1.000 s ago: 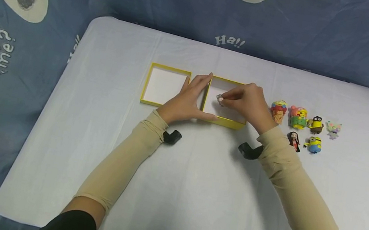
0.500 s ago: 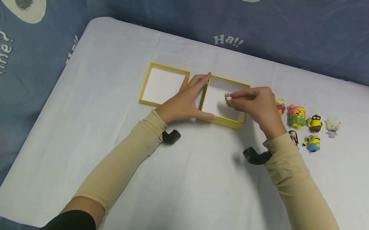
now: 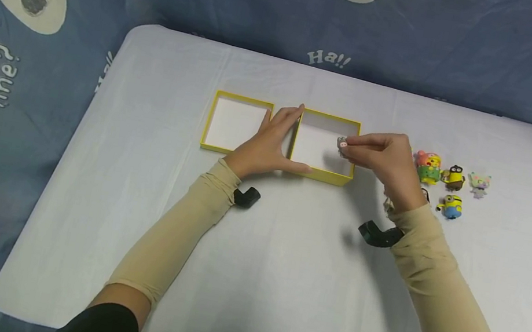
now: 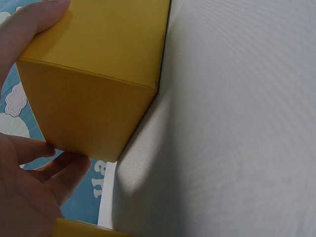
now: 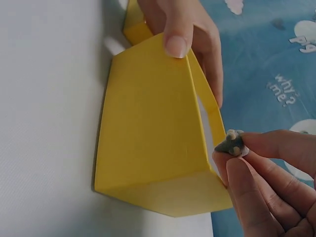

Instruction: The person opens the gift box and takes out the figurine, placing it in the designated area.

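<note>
My right hand (image 3: 393, 161) pinches a small grey figurine (image 3: 342, 143) between thumb and fingers, over the right part of the open yellow box (image 3: 319, 175). In the right wrist view the figurine (image 5: 231, 143) is beside the box's rim, clear of the wall. My left hand (image 3: 266, 148) grips the box's left end, thumb on the near wall and fingers at the far corner. Seen from the left wrist, the thumb (image 4: 52, 12) lies on the yellow wall. The white interior is partly visible from the head view.
A shallow yellow-rimmed tray (image 3: 238, 126) lies left of the box. To the right stand a pink-and-yellow figurine (image 3: 428, 168), a brown minion (image 3: 454, 178), a blue minion (image 3: 451, 207) and a pale cat-like figurine (image 3: 479, 185). My right wrist partly hides other figurines.
My right hand has moved rightward across the box with the grey figurine, from near its middle toward its right wall. It now covers the ice-cream-cone figurine. My left hand stays put.
</note>
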Available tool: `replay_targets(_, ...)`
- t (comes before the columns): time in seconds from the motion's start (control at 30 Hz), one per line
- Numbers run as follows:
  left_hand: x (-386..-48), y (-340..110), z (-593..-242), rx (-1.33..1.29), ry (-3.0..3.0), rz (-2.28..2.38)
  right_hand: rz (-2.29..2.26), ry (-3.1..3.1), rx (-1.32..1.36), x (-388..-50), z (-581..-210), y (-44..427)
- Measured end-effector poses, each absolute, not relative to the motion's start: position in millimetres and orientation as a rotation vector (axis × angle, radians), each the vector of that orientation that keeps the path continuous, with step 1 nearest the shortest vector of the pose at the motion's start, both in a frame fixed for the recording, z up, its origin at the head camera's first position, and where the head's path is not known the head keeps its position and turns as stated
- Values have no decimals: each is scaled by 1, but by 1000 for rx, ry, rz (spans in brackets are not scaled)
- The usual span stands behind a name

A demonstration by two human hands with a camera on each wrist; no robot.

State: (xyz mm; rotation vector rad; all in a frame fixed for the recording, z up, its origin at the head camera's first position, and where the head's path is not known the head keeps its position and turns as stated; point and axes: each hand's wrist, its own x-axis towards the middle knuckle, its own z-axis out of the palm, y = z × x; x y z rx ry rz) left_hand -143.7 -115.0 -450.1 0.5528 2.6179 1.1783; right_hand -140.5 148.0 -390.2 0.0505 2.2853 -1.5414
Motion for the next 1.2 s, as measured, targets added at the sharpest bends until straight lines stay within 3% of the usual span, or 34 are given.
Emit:
replay_targets(0.7,-143,-116,-450,562,2602,1196,-1780,2244,106,-123,-386,183)
replay_targets(1.2,-143,-116,-451,561,2599,1186,-2039,2061,291,-113,-389,219)
